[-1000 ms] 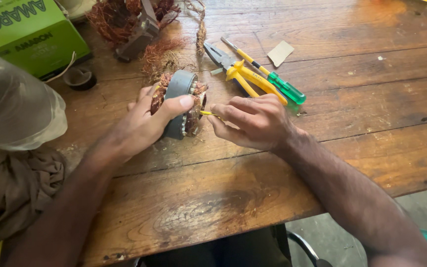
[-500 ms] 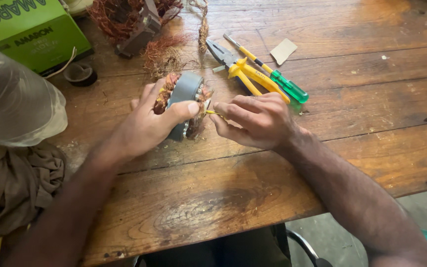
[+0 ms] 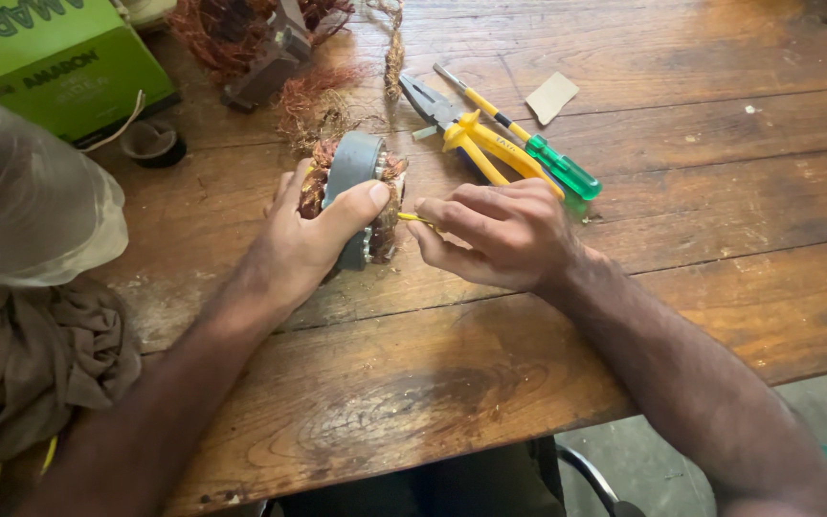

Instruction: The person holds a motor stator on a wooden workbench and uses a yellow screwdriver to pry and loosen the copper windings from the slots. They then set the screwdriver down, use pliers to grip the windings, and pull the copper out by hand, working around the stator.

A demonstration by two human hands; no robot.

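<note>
the left hand wraps around a round grey metal motor stator with brown copper windings bulging from both ends, thumb laid across its grey band and the other fingers curled behind it, holding it upright on its edge on the worn brown wooden plank table. the stator sits near the middle of the table, just in front of a loose heap of stripped copper wire. the right hand is just beside it, fingers bunched tight and pinched on a thin yellow sleeve or strip whose tip points at the winding on the stator's right end; whether the tip touches the copper cannot be told. right behind the right hand lie yellow-handled pliers and a screwdriver with a yellow shaft and clear green handle, side by side and touching. a small tan scrap of card lies further back. at the far left stands a green cardboard box, with a small dark round cap beside it, a clear plastic bag nearer, and a crumpled brown cloth at the table's near left edge
</note>
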